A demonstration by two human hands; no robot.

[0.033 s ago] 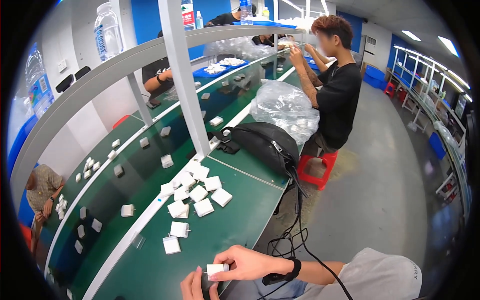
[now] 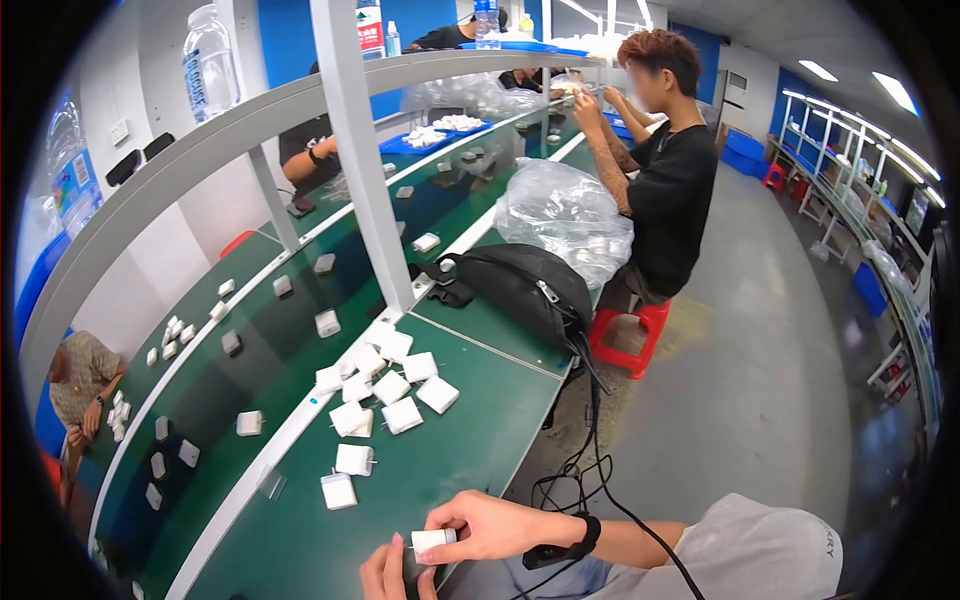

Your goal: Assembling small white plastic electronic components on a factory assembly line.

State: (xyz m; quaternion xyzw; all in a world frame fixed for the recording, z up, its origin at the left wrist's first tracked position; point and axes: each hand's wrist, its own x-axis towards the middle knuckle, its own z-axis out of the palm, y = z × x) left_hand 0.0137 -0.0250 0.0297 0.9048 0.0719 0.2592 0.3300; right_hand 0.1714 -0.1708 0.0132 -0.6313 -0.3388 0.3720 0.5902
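Note:
At the near edge of the green bench, my right hand (image 2: 490, 525) pinches a white plug charger (image 2: 428, 541) between thumb and fingers. My left hand (image 2: 385, 572) is curled close against the charger's pin side, cut off by the lower edge. Something dark grey shows between its fingers, too hidden to name. Beyond my hands, two single chargers (image 2: 338, 491) lie on the green bench top (image 2: 440, 470). Farther on is a loose pile of several white chargers (image 2: 392, 387), some with metal pins showing.
A conveyor belt (image 2: 285, 375) carrying spaced chargers runs along the left, under a grey shelf frame (image 2: 365, 170). Past the pile sit a black bag (image 2: 525, 290) and a clear plastic bag (image 2: 565, 215). Black cables (image 2: 575, 480) hang off the right edge. A co-worker (image 2: 670, 180) sits ahead.
The whole view has shifted slightly. My hands keep the same grip on the charger.

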